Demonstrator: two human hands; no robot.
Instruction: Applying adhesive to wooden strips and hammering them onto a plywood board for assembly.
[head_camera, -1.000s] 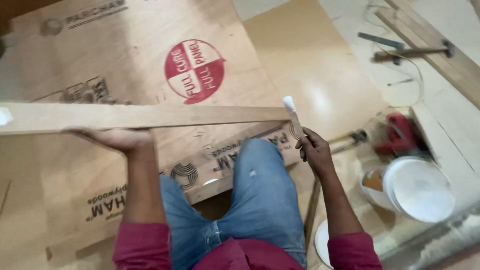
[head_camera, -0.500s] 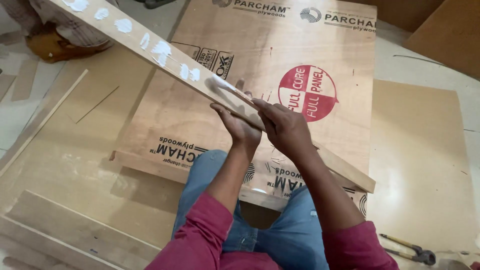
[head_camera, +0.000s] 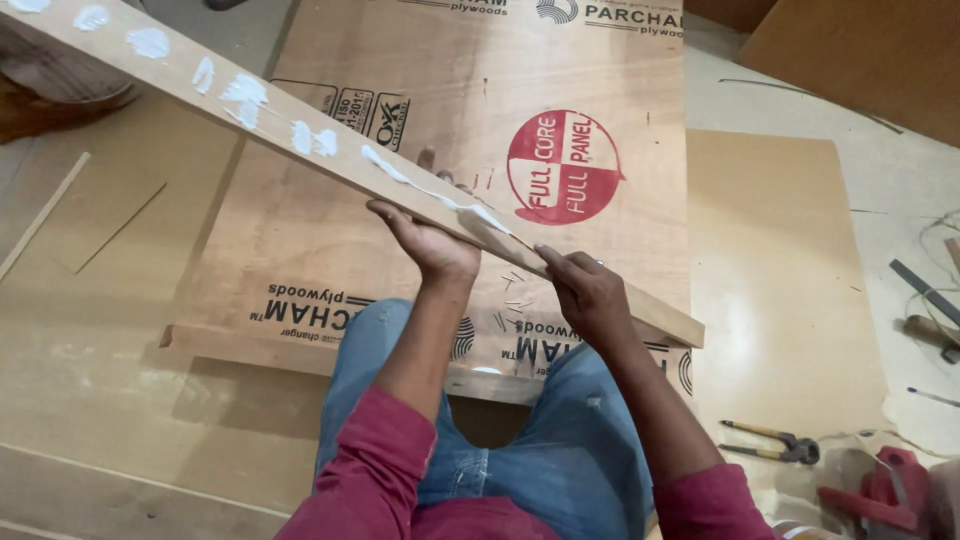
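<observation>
A long pale wooden strip (head_camera: 300, 135) runs diagonally from the top left down to the lower right, above my lap. White glue blobs (head_camera: 245, 90) dot its top face, with a smeared streak (head_camera: 440, 195) near my hands. My left hand (head_camera: 430, 240) grips the strip from below, its fingertips showing over the far edge. My right hand (head_camera: 590, 290) rests on the strip's near edge just right of the smear, fingers curled against the wood. Whether it holds a small spreader is hidden.
Under the strip lies a large plywood sheet (head_camera: 300, 260) with a red round print. Pincers (head_camera: 770, 440) and a red tool (head_camera: 880, 490) lie on the floor at lower right. Another board (head_camera: 860, 60) is at top right, thin laths (head_camera: 45, 215) at left.
The strip swung from level across my lap to a diagonal. Both hands have closed in near its middle, and the glue streak by my hands has become longer since half a second ago.
</observation>
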